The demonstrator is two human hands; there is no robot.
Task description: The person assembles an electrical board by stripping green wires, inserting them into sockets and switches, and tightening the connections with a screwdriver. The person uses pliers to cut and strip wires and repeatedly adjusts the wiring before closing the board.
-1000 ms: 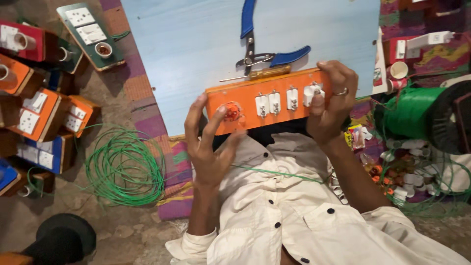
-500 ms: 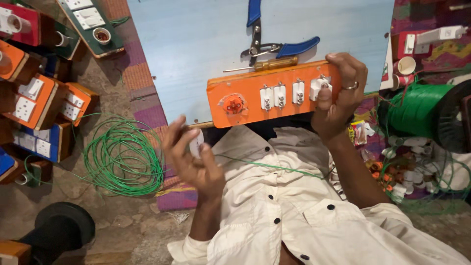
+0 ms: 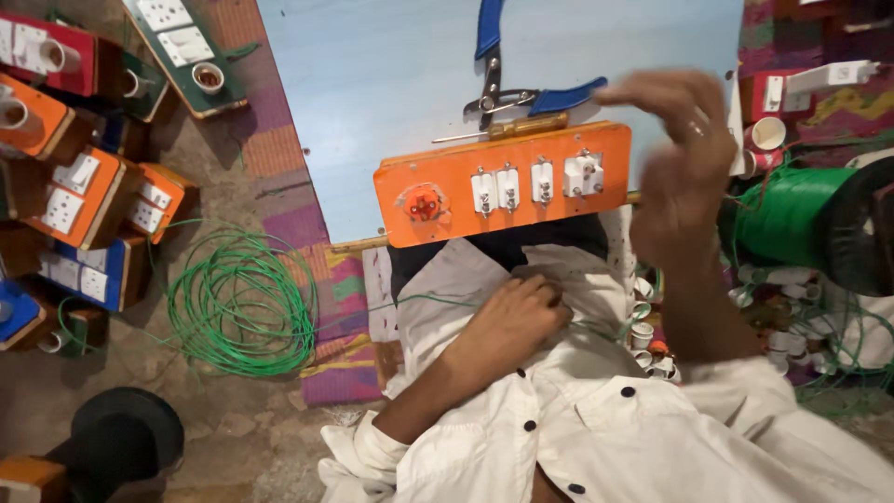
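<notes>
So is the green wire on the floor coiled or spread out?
Coiled: the green wire lies in loose round loops on the floor, left of the orange switch board.

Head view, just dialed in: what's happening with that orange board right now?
A person in a white shirt sits at a pale blue worktop. The orange wooden switch board rests at its near edge, with neither hand on it. The left hand is down at the lap on the shirt; the right hand, blurred, is raised beside the board's right end. Blue-handled pliers lie behind it.

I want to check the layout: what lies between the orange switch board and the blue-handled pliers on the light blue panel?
In the head view, a screwdriver with an orange-brown handle lies between the orange switch board and the blue-handled pliers, along the board's top edge.
</notes>
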